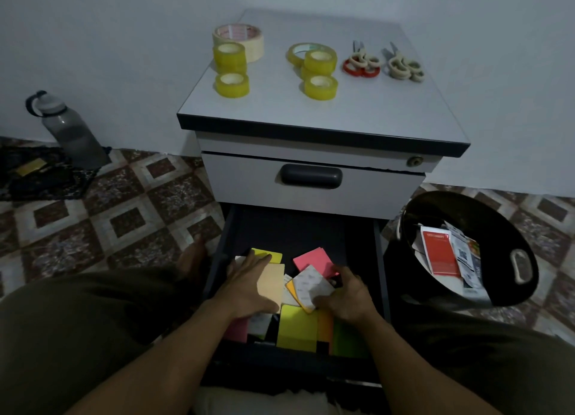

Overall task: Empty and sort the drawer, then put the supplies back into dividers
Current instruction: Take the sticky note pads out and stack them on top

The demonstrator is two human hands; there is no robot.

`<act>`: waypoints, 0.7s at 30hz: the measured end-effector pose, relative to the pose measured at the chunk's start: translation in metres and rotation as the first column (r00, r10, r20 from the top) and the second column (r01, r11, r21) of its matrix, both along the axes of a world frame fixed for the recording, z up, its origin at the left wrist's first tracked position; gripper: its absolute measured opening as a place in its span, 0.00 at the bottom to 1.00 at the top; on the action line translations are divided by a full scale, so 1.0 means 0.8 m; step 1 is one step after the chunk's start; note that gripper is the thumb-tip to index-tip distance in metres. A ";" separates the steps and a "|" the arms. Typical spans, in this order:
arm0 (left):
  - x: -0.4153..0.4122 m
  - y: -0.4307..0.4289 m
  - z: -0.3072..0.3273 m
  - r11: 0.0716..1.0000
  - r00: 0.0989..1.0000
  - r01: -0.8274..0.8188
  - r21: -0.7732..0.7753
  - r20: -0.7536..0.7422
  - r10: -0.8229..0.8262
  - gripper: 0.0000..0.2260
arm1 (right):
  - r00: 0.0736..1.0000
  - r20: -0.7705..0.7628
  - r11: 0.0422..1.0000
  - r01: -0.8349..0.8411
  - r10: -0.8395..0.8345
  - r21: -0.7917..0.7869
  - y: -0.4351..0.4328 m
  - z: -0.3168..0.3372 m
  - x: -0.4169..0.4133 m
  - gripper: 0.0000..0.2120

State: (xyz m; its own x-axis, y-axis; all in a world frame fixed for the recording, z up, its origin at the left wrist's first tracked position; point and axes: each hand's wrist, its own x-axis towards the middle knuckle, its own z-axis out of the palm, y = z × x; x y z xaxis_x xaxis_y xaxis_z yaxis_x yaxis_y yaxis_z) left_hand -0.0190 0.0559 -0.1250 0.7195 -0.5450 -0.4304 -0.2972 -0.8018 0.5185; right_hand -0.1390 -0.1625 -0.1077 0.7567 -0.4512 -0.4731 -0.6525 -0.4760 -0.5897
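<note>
Coloured square pads (pixel 297 327) lie loose in the dark drawer (pixel 381 259) under both hands. Left hand (pixel 249 284) rests flat, fingers straight, on a beige pad (pixel 273 277). Right hand (pixel 348 293) curls round a white packet (pixel 311 285). Beyond them, glossy tape rolls (pixel 232 84) and scissors (pixel 362 64).

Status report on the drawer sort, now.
Left hand flat on beige pad, right hand gripping white packet. Sticky-note pads left in open drawer. Tape rolls, scissors on cabinet top. Nothing blocking.

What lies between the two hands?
Head view: beside left hand a peach note pad, then a white card over an orange pad, at right hand.
</note>
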 end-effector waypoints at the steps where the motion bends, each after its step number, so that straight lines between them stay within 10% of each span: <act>1: 0.001 0.000 0.002 1.000 1.000 -0.002 0.003 0.000 0.002 0.53 | 1.000 0.017 1.000 0.024 -0.024 0.008 -0.001 -0.001 0.001 0.42; 21: 0.002 0.006 0.005 0.948 0.961 -0.264 -0.181 -0.140 0.241 0.43 | 0.976 0.092 0.976 0.186 -0.196 0.109 0.006 -0.003 -0.008 0.22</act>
State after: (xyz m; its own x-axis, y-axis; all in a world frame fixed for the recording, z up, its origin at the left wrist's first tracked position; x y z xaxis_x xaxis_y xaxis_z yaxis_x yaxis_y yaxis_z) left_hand -0.0177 0.0605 -0.1213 0.7966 -0.4338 -0.4210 -0.0280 -0.7222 0.6911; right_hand -0.1453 -0.1576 -0.1101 0.7075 -0.5466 -0.4480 -0.6598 -0.2838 -0.6958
